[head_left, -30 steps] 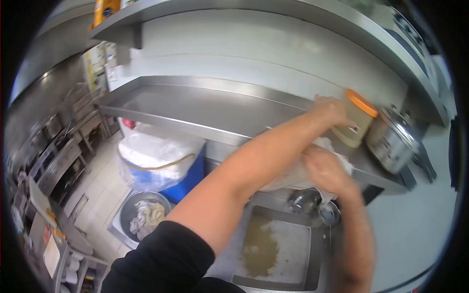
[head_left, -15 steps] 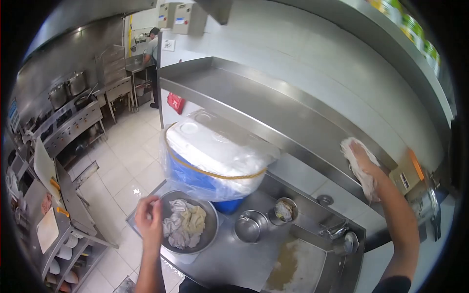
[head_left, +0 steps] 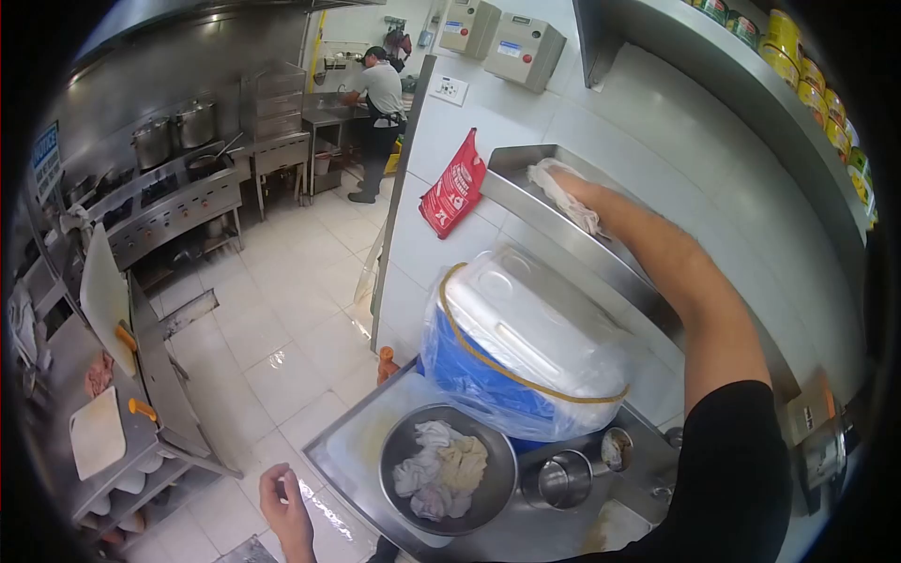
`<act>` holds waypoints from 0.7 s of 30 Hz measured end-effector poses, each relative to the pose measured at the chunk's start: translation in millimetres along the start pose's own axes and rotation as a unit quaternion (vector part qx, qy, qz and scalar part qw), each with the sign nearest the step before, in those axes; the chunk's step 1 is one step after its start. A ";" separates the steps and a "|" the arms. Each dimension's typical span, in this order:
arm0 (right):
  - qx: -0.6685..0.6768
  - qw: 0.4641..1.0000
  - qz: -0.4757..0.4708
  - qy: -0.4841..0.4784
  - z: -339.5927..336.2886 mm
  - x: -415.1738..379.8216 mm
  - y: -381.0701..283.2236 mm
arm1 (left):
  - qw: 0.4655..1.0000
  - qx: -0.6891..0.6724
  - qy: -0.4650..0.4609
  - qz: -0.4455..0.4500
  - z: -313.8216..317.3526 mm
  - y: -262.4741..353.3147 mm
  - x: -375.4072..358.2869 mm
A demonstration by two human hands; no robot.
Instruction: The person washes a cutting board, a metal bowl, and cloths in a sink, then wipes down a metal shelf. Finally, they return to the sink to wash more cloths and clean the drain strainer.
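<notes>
My right hand (head_left: 576,188) presses a white cloth (head_left: 556,193) against the far end of the steel wall shelf (head_left: 563,241). Part of the fingers is hidden by the cloth. Low on the left, my left hand (head_left: 284,502) hangs over the floor with loosely bent fingers and nothing visible in it. Nearest to it is a metal bowl (head_left: 508,488) holding crumpled white and cream cloths (head_left: 441,472). Below the shelf stands a blue cooler (head_left: 483,368) with a white lid, wrapped in clear plastic.
A steel pot (head_left: 564,480) and a small metal container (head_left: 617,450) stand on the steel counter (head_left: 352,448). A red bag (head_left: 454,185) hangs on the wall. Cans (head_left: 817,103) line the upper shelf. Another person (head_left: 383,108) works at the back, past the stove (head_left: 178,211).
My right hand has moved the cloth along the shelf from its near right end to its far end. My view has swung left, and my left hand sits lower, apart from the bowl.
</notes>
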State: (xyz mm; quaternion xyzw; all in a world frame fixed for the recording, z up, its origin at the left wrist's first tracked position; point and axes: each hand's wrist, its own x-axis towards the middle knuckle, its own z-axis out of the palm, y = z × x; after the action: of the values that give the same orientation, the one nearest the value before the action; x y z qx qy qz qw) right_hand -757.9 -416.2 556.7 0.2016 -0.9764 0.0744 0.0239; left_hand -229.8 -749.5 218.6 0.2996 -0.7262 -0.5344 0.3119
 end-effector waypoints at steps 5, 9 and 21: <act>0.172 0.976 -0.083 -0.102 11.9 -18.2 -71.4 | 0.997 -0.054 -0.044 -0.042 6.1 -13.2 20.6; 0.212 0.974 0.005 -0.084 7.8 -81.5 -118.7 | 0.988 -0.079 -0.133 0.009 44.6 9.9 36.1; -0.227 0.844 -0.023 0.485 37.1 -404.2 33.6 | 0.940 -0.101 -0.293 0.139 125.4 118.0 6.1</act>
State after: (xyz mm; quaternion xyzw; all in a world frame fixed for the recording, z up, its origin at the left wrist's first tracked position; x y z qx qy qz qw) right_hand -401.0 -233.8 484.5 0.1508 -0.8251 -0.0612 0.5410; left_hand -342.5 -650.9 303.6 -0.0076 -0.7619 -0.6207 0.1851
